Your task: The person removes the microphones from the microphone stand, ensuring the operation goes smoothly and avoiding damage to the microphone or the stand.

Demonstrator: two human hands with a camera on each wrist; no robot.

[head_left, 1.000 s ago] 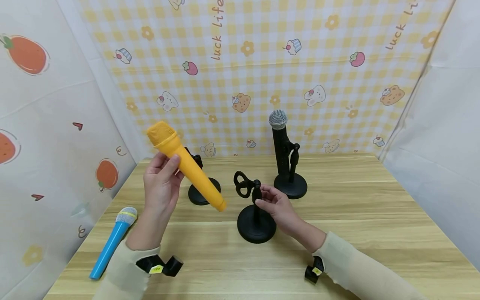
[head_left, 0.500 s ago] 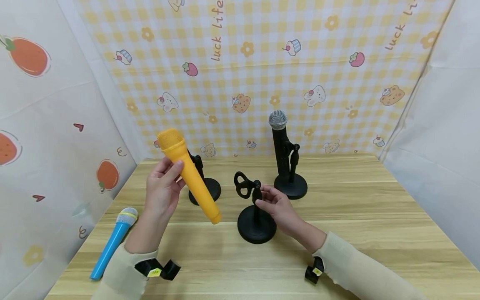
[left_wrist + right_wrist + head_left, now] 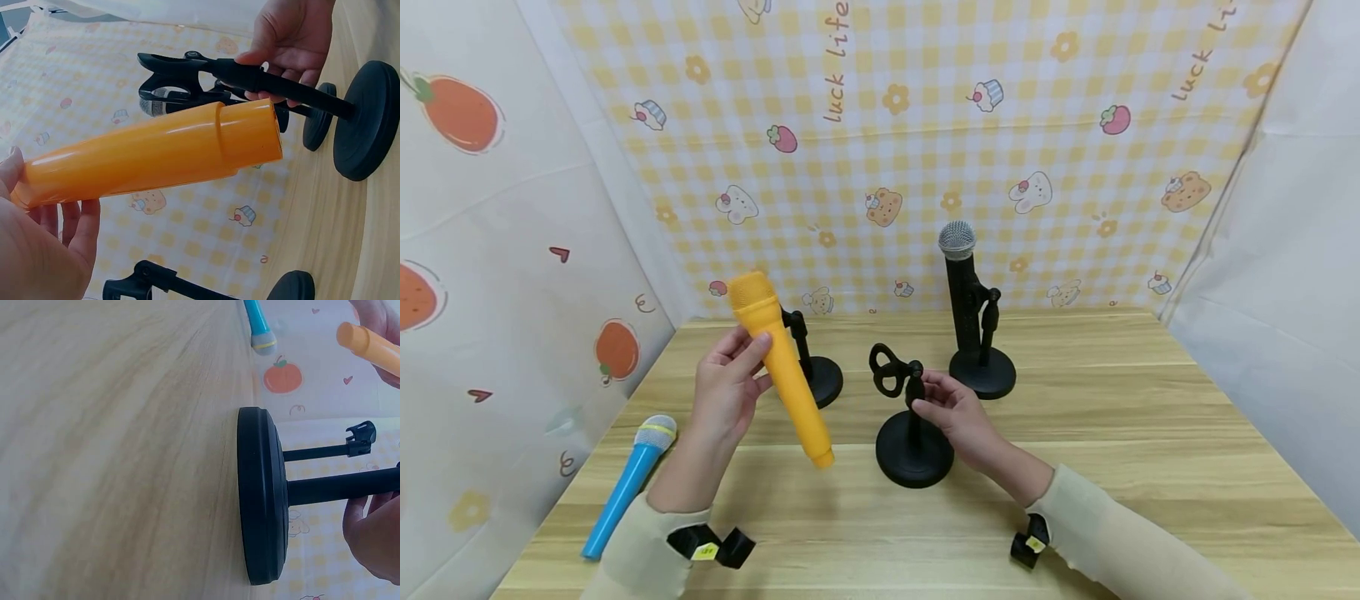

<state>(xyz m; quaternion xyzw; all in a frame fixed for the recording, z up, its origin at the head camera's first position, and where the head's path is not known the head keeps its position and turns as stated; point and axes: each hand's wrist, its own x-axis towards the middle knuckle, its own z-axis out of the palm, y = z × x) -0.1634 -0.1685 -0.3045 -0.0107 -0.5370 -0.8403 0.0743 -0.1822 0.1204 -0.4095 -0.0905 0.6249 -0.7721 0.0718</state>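
Observation:
My left hand (image 3: 727,390) pinches a yellow-orange microphone (image 3: 786,375) just below its head, holding it in the air. The microphone tilts, head up and to the left, its tail end pointing down toward the middle stand. With thumb and fingers my right hand (image 3: 957,417) grips the upright of a black microphone stand (image 3: 914,450), whose round base rests on the table. The stand's ring-shaped clip (image 3: 887,371) faces left and holds nothing. In the left wrist view, the microphone's tail (image 3: 253,132) overlaps the space below that clip, apart from it.
Behind the yellow microphone stands another black stand (image 3: 823,382), partly hidden. At the back right, a black microphone (image 3: 961,292) with a silver head sits in a third stand (image 3: 983,372). A blue microphone (image 3: 625,492) lies on the wooden table (image 3: 1112,433) at the left.
My left hand has lowered the yellow microphone slightly and turned it more upright, its head moving right and down. My right hand and the stand it grips have stayed in place.

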